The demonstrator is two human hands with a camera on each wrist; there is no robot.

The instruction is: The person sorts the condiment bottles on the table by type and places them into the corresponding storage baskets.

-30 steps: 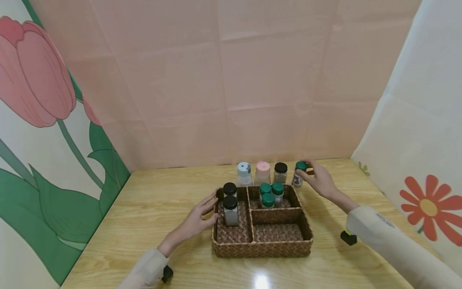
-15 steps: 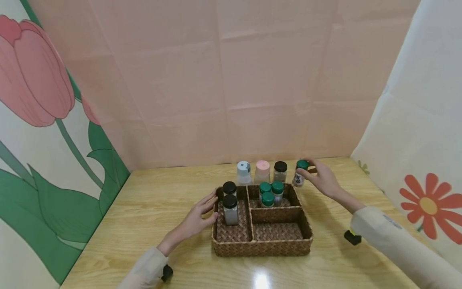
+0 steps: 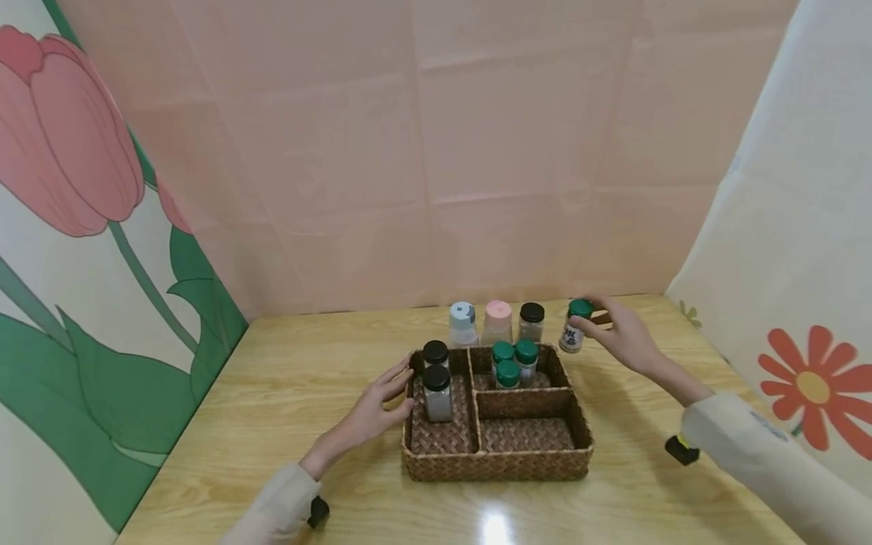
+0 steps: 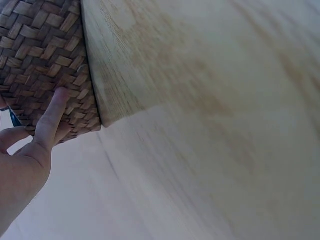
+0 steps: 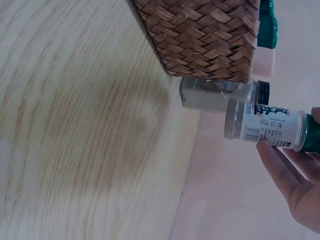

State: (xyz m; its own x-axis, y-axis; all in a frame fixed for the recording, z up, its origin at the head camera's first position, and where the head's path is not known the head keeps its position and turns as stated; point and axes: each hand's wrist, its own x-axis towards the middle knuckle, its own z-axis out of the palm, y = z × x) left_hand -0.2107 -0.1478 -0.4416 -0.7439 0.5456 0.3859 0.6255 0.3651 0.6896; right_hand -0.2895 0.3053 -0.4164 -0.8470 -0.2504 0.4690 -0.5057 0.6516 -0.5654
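Your right hand [image 3: 627, 337] pinches a green-capped jar [image 3: 572, 337], seemingly lifted, near the far edge of the surface [image 3: 306, 393]; your left hand [image 3: 371, 409], fingers extended, touches the basket [image 3: 497, 467]. Already inside: five jars [image 3: 438, 406]. Still outside: three bottles [image 3: 498, 324] behind it.

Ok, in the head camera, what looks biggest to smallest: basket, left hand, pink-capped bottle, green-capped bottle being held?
1. Basket
2. Left hand
3. Pink-capped bottle and green-capped bottle: too alike to rank; the pink-capped one is partly hidden.
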